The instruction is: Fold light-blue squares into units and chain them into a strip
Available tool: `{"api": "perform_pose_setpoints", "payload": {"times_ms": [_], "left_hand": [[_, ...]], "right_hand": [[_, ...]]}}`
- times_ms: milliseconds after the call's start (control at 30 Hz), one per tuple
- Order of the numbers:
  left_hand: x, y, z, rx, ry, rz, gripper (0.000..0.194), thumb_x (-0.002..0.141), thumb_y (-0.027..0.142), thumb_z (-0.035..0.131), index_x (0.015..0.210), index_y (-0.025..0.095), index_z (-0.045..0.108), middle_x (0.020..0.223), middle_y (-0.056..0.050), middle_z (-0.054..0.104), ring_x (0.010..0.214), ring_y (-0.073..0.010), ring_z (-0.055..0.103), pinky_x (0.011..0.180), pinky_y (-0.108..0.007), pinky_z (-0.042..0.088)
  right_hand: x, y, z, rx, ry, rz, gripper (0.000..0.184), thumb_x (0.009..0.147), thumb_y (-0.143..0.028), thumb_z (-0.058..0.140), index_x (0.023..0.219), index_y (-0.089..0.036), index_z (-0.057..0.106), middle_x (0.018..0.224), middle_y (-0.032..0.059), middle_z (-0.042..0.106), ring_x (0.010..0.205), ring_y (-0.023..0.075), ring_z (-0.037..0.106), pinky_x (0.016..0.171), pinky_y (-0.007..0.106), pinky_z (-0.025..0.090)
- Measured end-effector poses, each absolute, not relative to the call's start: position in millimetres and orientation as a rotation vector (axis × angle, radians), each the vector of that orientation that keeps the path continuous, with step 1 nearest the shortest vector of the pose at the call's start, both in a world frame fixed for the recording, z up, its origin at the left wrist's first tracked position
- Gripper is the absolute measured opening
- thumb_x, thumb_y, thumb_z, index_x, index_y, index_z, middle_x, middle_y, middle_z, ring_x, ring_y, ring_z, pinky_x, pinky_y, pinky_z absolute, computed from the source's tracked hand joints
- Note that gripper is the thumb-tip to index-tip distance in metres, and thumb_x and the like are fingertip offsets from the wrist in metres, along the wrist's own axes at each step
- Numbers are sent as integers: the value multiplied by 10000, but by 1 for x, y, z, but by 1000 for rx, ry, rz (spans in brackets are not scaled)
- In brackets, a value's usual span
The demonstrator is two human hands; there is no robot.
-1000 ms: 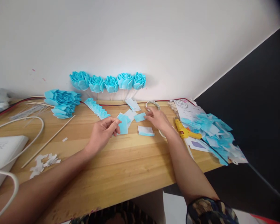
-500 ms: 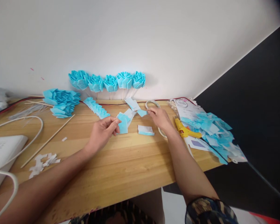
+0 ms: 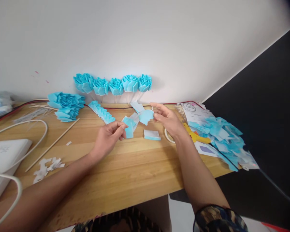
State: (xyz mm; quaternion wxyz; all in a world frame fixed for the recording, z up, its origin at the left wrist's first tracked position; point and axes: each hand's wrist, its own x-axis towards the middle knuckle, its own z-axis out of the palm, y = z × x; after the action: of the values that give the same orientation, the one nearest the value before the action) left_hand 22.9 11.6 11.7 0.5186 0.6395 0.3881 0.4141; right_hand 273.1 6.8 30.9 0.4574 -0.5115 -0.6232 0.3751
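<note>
While the thumb and index finger of the left hand (image 3: 108, 137) are pressed together beside a blue sheet (image 3: 129, 129), it cannot be told whether its edge is pinched between them. Just to the right, a blue petal (image 3: 146, 116) is met at its right edge by the right hand (image 3: 170, 120), whose index finger is stretched away from the thumb; whether the petal is gripped or merely touched cannot be made out. Both pieces look thin and soft, so they may be judged very light and easily bent, creased or torn. They would best be taken by an edge or corner, lightly, with the middle left uncrushed.

Around them, at the far left, a white box (image 3: 11, 151) is seen with a looped white cable (image 3: 46, 129). White scraps (image 3: 47, 167) are scattered near the left forearm, beside a slanting wooden stick (image 3: 53, 144). Farther back, a flower cluster (image 3: 66, 100) is laid down, five blue flowers (image 3: 130, 83) are lined up by the wall (image 3: 135, 38), and a strip of petals (image 3: 101, 112) is fanned out.

Pale pieces (image 3: 136, 107) are crowded against the petal and could be caught with it. Nearer, a folded piece (image 3: 152, 135) is set apart. The yellow glue gun (image 3: 200, 139) is partly hidden by the right wrist, with a blue heap (image 3: 217, 132) beyond.
</note>
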Motion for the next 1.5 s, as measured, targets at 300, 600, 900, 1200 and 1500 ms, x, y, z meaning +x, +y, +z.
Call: {"api": "perform_pose_setpoints", "payload": {"times_ms": [300,600,900,1200,1500], "left_hand": [[19,15,7,1673,927,1140,270,915,347,457,883,141,628,708,-21,612,624,-114,515,580,-225,414],[22,9,-4,2384,1013,773,270,883,199,414,1062,189,616,923,-51,722,732,-175,643,643,-274,448],[31,1,-4,2770,1002,227,309,857,134,353,970,203,632,852,-49,707,646,-194,620,521,-255,350],[32,-4,0,2743,955,248,256,841,144,385,906,200,627,769,-54,678,603,-211,590,509,-271,306],[26,3,-13,2541,841,804,275,877,154,402,1006,193,642,987,-51,718,837,-193,665,712,-282,472]], "right_hand": [[247,8,18,-1363,-2054,797,572,724,-236,713,1272,-193,553,1089,77,654,991,202,596,920,380,446],[255,14,7,-1330,-2250,487,646,727,-233,734,1328,-206,496,1244,106,597,1169,249,529,1007,434,396],[267,8,22,-1441,-2233,653,603,769,-306,686,1336,-232,495,1315,93,566,1220,242,514,1031,426,392],[289,0,41,-1617,-1957,829,277,837,-337,568,1056,-194,658,1022,51,698,917,187,639,792,314,490],[280,4,29,-1931,-2323,588,100,748,-176,569,782,-189,663,776,21,704,672,151,602,571,232,373]]}}
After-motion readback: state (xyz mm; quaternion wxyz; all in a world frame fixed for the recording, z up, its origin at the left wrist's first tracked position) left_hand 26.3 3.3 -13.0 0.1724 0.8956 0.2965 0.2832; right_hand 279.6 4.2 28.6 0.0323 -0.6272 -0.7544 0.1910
